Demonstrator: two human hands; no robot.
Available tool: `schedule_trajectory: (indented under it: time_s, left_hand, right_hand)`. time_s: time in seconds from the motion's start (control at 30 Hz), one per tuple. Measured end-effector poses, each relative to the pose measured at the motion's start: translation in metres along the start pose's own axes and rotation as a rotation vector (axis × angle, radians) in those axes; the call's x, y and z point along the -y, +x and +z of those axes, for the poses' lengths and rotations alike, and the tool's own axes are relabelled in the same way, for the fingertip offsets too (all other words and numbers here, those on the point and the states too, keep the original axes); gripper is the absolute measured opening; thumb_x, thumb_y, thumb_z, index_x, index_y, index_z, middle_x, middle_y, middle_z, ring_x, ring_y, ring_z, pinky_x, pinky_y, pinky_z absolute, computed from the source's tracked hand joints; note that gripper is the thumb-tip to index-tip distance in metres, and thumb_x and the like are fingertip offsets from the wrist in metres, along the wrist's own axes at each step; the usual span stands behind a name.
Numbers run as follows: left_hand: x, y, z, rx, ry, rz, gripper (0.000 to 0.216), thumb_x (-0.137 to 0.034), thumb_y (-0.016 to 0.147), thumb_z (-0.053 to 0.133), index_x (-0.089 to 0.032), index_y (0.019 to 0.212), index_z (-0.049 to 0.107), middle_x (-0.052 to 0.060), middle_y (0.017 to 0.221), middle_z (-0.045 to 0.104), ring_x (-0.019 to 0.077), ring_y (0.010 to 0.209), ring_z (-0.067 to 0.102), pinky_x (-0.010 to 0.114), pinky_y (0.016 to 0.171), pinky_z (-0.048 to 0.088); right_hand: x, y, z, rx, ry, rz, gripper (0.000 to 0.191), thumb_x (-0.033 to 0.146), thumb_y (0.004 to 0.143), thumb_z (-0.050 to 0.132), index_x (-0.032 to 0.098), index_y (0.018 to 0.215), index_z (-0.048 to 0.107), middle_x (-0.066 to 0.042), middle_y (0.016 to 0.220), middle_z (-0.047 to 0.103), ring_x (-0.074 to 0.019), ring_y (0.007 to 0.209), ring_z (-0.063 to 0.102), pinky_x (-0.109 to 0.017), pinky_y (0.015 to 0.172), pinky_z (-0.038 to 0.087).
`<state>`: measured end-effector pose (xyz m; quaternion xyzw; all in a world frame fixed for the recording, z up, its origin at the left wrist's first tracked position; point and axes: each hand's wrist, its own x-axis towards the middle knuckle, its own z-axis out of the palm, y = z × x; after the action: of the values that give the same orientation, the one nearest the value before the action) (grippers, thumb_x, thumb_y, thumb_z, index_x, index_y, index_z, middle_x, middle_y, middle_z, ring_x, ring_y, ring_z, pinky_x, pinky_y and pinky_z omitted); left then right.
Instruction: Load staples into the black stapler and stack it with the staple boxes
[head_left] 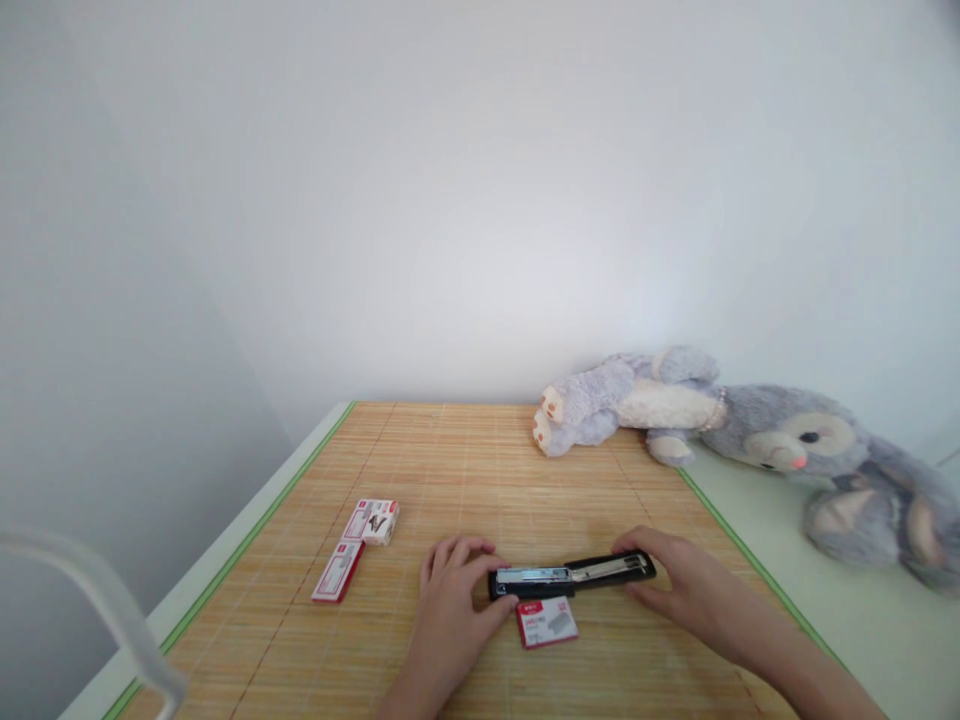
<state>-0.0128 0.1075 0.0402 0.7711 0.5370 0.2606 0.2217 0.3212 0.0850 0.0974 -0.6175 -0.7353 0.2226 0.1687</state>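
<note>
A black stapler [571, 574] lies swung wide open on the mat, its metal magazine showing at the left and its other arm stretching to the right. My left hand [454, 606] is around its left end, with the thumb on the near edge and the fingers on the far side. Thumb and fingers of my right hand [679, 590] pinch the right end. Just in front of the stapler is a small red and white staple box [548, 622], close to my left thumb.
Further left on the bamboo mat [442, 470] are a white box with a stapler picture [382, 522] and a red-edged box [339, 572]. A grey plush rabbit [667, 405] lies at the back right by the wall. A white curved bar [112, 610] crosses the lower left.
</note>
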Motion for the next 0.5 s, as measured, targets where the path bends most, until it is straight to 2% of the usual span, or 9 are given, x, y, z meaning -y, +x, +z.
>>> schedule_trajectory:
  time_s: [0.13, 0.3, 0.4, 0.5]
  left_hand:
    - [0.000, 0.000, 0.000, 0.006, -0.003, -0.002, 0.031, -0.040, 0.077, 0.082, -0.043, 0.107, 0.074, -0.004, 0.126, 0.065, 0.0259, 0.126, 0.050, 0.047, 0.111, 0.031]
    - [-0.002, 0.000, -0.002, 0.009, -0.003, 0.014, 0.031, -0.040, 0.077, 0.081, -0.042, 0.107, 0.074, -0.004, 0.126, 0.065, 0.0261, 0.124, 0.050, 0.046, 0.110, 0.032]
    - [-0.002, 0.000, -0.003, 0.012, -0.004, 0.020, 0.032, -0.041, 0.078, 0.081, -0.042, 0.109, 0.073, -0.003, 0.126, 0.065, 0.0269, 0.123, 0.050, 0.046, 0.108, 0.034]
    - [-0.002, 0.001, -0.003, 0.013, -0.007, 0.024, 0.030, -0.041, 0.078, 0.080, -0.041, 0.107, 0.074, -0.002, 0.126, 0.065, 0.0277, 0.123, 0.050, 0.047, 0.108, 0.034]
  right_hand:
    - [0.003, 0.000, -0.004, -0.022, 0.182, 0.004, 0.028, 0.034, 0.082, 0.072, 0.028, 0.109, 0.071, -0.003, 0.109, 0.073, -0.0254, 0.104, 0.065, -0.038, 0.096, 0.050]
    - [0.044, 0.017, 0.007, -0.003, 0.489, -0.117, 0.021, 0.034, 0.086, 0.071, 0.025, 0.104, 0.069, -0.002, 0.108, 0.071, -0.0219, 0.108, 0.065, -0.036, 0.102, 0.048]
    - [0.072, 0.030, 0.025, -0.016, 0.489, -0.166, 0.019, 0.026, 0.081, 0.074, 0.025, 0.100, 0.071, -0.001, 0.108, 0.072, -0.0210, 0.107, 0.064, -0.034, 0.100, 0.046]
    - [0.089, 0.041, 0.049, 0.012, 0.446, -0.187, 0.021, 0.016, 0.077, 0.072, 0.024, 0.096, 0.073, 0.000, 0.101, 0.072, -0.0194, 0.100, 0.065, -0.031, 0.091, 0.047]
